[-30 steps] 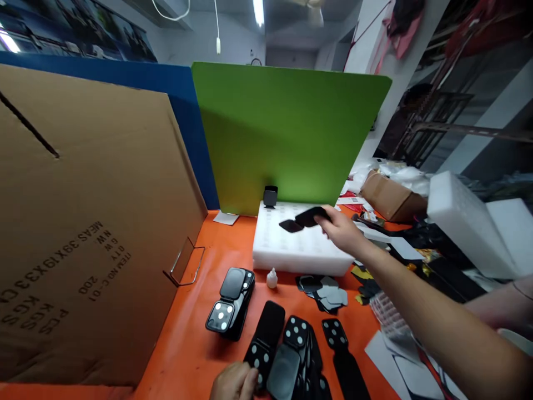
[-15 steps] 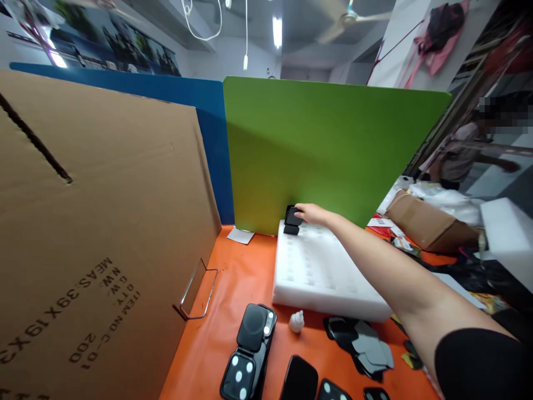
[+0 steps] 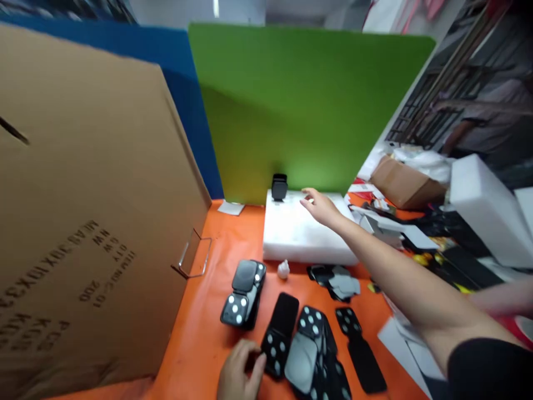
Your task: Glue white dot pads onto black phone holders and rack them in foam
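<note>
My right hand: one, bare, thumb and forefinger spread with a gap between them, holding nothing; the hand (image 3: 321, 208) hangs above the white foam block, just right of the standing holder.
My left hand: one, loosely curled, thumb and forefinger apart; this hand (image 3: 239, 371) is low on the bench (image 3: 194, 325), its fingertips at the edge of the lone hinged piece. I cannot tell whether they touch.
Standing holder: one, black (image 3: 279, 187), upright at the far left of the foam block, close before the green panel.
Foam block: one under my right hand, white (image 3: 291, 226), lying flat on the orange bench.
Lone hinged piece: one, black (image 3: 283, 314), unfolded flat, white dots on its near half.
Left stack: one, of black dotted pieces (image 3: 245, 276), beyond my left hand; its layers I cannot count.
Heap: one, of overlapping dotted pieces (image 3: 302, 355), right of the lone piece; too tangled to count.
Right-hand piece: one, black (image 3: 366, 364), unfolded, dots on its far half.
Loose plates: one pile, grey and black (image 3: 345, 286), in front of the foam block, number unclear.
Bottle: one, small and white (image 3: 283, 270), between the left stack and the plates.
Wire stand: one (image 3: 207, 257), beside the big carton (image 3: 91, 166).
Panels: two, one green (image 3: 308, 111), one blue (image 3: 183, 89).
</note>
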Demonstrator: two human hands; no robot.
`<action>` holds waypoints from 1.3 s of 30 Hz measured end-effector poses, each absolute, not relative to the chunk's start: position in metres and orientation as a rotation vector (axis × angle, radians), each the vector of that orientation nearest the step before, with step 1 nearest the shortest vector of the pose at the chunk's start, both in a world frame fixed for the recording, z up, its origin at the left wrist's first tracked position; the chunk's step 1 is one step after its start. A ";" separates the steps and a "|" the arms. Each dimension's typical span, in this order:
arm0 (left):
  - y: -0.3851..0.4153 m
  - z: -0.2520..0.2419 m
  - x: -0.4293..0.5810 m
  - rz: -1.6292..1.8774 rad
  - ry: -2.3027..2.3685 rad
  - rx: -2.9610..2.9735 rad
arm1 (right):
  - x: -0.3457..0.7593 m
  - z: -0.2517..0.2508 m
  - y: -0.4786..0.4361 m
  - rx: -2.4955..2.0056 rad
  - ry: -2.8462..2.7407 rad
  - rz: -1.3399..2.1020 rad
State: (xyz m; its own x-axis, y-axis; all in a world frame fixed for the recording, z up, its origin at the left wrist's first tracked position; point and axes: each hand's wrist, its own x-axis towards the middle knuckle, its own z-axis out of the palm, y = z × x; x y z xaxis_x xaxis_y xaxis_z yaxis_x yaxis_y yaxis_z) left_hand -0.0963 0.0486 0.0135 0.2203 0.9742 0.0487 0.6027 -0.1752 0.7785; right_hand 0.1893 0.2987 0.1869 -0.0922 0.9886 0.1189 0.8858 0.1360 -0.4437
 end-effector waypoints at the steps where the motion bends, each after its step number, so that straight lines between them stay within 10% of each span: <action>1: 0.045 0.012 -0.094 0.796 1.447 1.872 | 0.205 0.178 0.264 -1.775 -2.014 0.394; 13: 0.082 0.021 -0.045 0.508 1.616 1.746 | 0.218 0.012 0.004 -2.178 -1.865 0.004; 19: 0.084 0.031 -0.040 0.305 1.670 1.783 | 0.235 0.018 0.009 -2.188 -1.708 -0.107; 33: 0.077 0.030 -0.050 0.467 1.644 1.730 | 0.181 0.027 0.035 -1.921 -1.477 1.106; 39: 0.060 0.031 -0.043 0.623 1.721 2.155 | 0.203 0.026 0.037 -2.049 -1.355 0.922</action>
State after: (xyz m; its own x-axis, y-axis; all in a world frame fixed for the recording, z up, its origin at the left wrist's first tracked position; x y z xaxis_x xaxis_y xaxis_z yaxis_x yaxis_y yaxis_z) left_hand -0.0435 0.0599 0.0313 0.1823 0.9733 0.1396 0.8371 -0.2282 0.4973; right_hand 0.2031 0.0369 0.0258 0.2710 0.9275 -0.2573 0.5798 -0.3707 -0.7255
